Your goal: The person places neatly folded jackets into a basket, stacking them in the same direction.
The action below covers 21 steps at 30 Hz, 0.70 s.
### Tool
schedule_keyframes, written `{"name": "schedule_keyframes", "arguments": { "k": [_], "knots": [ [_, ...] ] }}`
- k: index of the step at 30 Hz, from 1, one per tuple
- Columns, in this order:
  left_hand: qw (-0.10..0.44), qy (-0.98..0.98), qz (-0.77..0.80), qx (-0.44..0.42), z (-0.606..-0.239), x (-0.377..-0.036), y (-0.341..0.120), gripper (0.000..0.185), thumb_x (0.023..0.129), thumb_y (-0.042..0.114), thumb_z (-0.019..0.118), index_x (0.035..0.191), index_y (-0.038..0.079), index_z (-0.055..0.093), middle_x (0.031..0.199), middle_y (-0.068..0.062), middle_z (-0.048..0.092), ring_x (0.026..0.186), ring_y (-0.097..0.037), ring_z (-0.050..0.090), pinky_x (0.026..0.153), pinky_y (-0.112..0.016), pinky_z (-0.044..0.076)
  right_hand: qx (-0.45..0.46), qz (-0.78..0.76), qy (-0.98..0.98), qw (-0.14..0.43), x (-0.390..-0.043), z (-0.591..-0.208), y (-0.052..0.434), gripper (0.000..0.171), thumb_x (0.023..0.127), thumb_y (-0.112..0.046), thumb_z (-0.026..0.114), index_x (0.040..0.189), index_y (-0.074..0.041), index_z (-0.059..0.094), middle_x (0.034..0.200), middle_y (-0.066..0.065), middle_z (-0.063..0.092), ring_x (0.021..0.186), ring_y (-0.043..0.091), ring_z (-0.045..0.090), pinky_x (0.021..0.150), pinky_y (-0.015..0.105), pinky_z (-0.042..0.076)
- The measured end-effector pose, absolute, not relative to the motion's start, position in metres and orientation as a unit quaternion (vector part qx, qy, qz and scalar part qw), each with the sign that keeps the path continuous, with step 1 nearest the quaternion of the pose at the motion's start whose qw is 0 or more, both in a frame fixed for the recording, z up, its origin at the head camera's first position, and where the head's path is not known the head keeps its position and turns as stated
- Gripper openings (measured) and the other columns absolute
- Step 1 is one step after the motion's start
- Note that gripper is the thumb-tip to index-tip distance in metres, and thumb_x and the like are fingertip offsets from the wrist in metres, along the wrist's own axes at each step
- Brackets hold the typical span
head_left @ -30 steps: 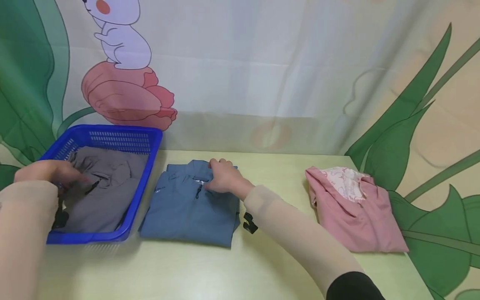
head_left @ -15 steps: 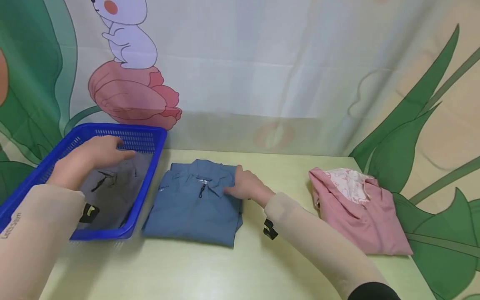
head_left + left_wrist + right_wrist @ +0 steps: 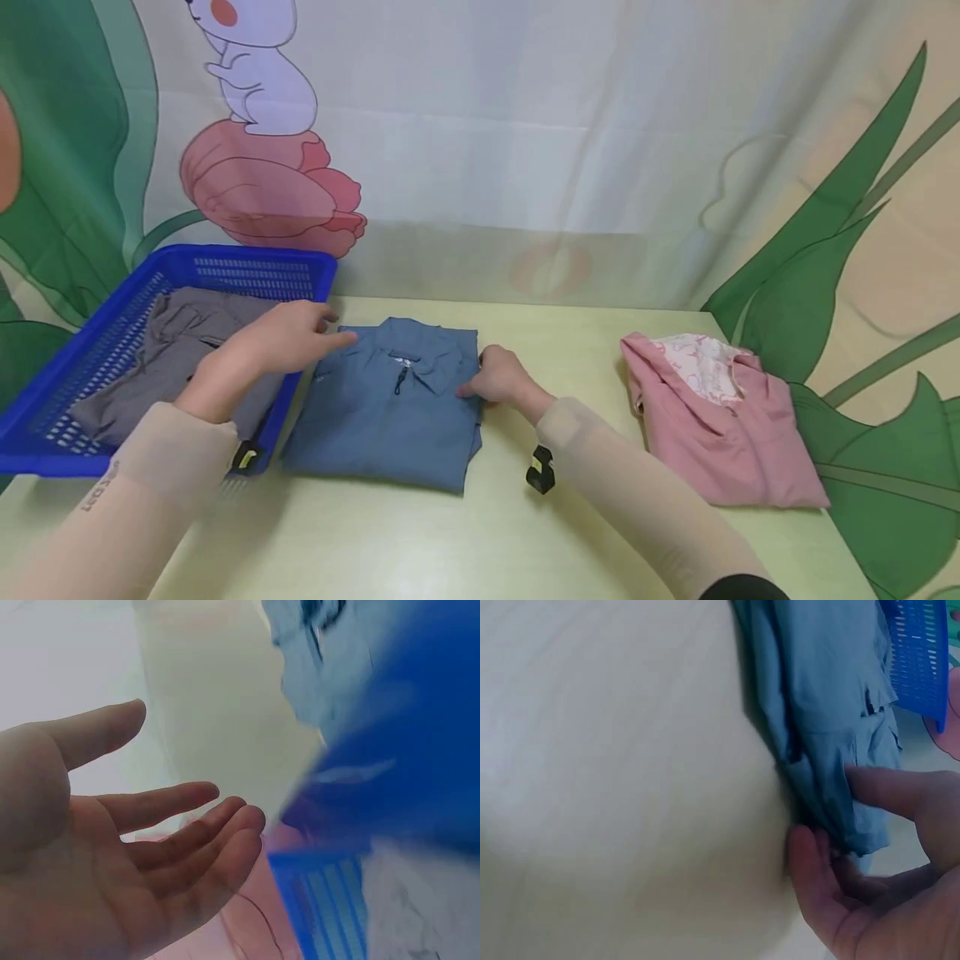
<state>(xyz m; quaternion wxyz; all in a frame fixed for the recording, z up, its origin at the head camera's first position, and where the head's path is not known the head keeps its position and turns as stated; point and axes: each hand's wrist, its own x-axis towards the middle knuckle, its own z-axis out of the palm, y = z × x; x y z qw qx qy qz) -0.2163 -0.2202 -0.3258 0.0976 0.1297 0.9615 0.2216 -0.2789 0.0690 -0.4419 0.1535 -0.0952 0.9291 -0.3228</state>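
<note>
A folded blue jacket (image 3: pixel 390 425) with a collar and a dark zip pull lies on the table. At its far right edge my right hand (image 3: pixel 506 379) pinches the cloth; the right wrist view has the thumb on top of the blue jacket (image 3: pixel 825 697) and the fingers at its side and below. My left hand (image 3: pixel 281 337), fingers loosely extended and holding nothing, hovers over the right rim of the blue basket (image 3: pixel 82 358), near the jacket's left edge. A grey garment (image 3: pixel 157 367) lies in the basket, partly hidden by the left hand and forearm.
A folded pink jacket (image 3: pixel 742 450) with a patterned white lining lies at the table's right side. Behind the table (image 3: pixel 360 542) hangs a pale printed curtain (image 3: pixel 480 125) with plant and animal drawings.
My left hand has risen out of the basket and moved right, toward the blue jacket. My right hand has slid from the jacket's collar area to its right edge.
</note>
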Motion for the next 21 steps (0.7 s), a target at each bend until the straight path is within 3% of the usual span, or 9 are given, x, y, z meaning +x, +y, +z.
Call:
{"name": "schedule_keyframes", "arguments": {
  "k": [6,15,21],
  "knots": [
    [0.119,0.948,0.247,0.164,-0.335,-0.206,-0.190,0.066,0.105,0.039,0.057,0.143,-0.014,0.048,0.139,-0.032,0.055,0.129,-0.048,0.052,0.104,-0.061,0.044,-0.119,-0.308,0.937,0.118,-0.278,-0.449,0.071,0.047,0.083,-0.011,0.084,0.121,0.011,0.067,0.115,0.020,0.070,0.094,0.026,0.065,0.085,0.037,0.056],
    [0.163,0.948,0.228,0.152,-0.349,-0.199,-0.169,0.070,0.106,0.041,0.054,0.146,-0.016,0.043,0.148,-0.031,0.048,0.138,-0.048,0.043,0.111,-0.059,0.037,-0.107,-0.314,0.936,0.118,-0.277,-0.447,0.082,0.056,0.084,-0.004,0.079,0.135,0.011,0.059,0.124,0.022,0.067,0.110,0.031,0.066,0.090,0.038,0.056],
    [0.167,0.951,0.225,0.129,-0.368,-0.197,-0.163,0.072,0.106,0.041,0.055,0.147,-0.017,0.041,0.150,-0.033,0.044,0.141,-0.050,0.036,0.113,-0.060,0.033,-0.114,-0.327,0.930,0.119,-0.274,-0.448,0.092,0.054,0.085,-0.002,0.079,0.133,0.012,0.059,0.120,0.023,0.068,0.105,0.031,0.068,0.086,0.037,0.057]
  ]
}}
